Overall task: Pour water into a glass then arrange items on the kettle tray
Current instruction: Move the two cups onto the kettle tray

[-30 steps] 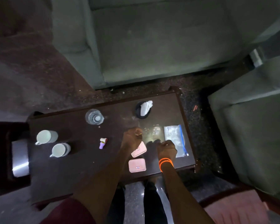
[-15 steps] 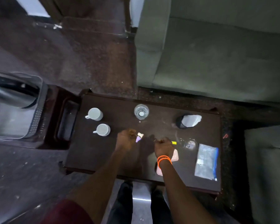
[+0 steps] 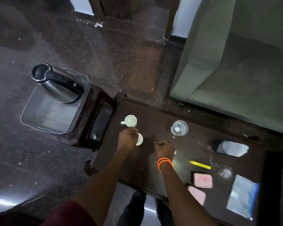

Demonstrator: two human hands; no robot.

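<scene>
Kettle (image 3: 55, 84): steel body with a black lid and handle, standing at the far end of the clear plastic kettle tray (image 3: 29, 121), at the left of the view.
Kettle tray: rests on a dark side stand (image 3: 88, 128) just beside the left end of the worktop (image 3: 153, 160); the near part of the tray holds nothing that can be made out.
Far cup (image 3: 130, 121): white, upright, near the left end of the worktop, its handle pointing left.
Left hand (image 3: 127, 140): fingers curled, over a second white cup (image 3: 139, 139) and covering most of it; whether it grips that cup or something small cannot be told.
Right hand (image 3: 164, 148): curled into a loose fist near the middle of the worktop, orange bands (image 3: 164, 162) on the wrist; a small pale thing shows at its right edge, and whether it is held cannot be told.
Glass (image 3: 179, 128): clear, upright, by the far edge of the worktop, apart from both hands.
Yellow sachet (image 3: 200, 164): lies flat to the right of the right hand.
Pink boxes (image 3: 203, 181): two, near the front edge.
Dark holder (image 3: 219, 147): has white paper in it, towards the right end.
Clear bag (image 3: 242, 198): blue-edged, at the right end.
</scene>
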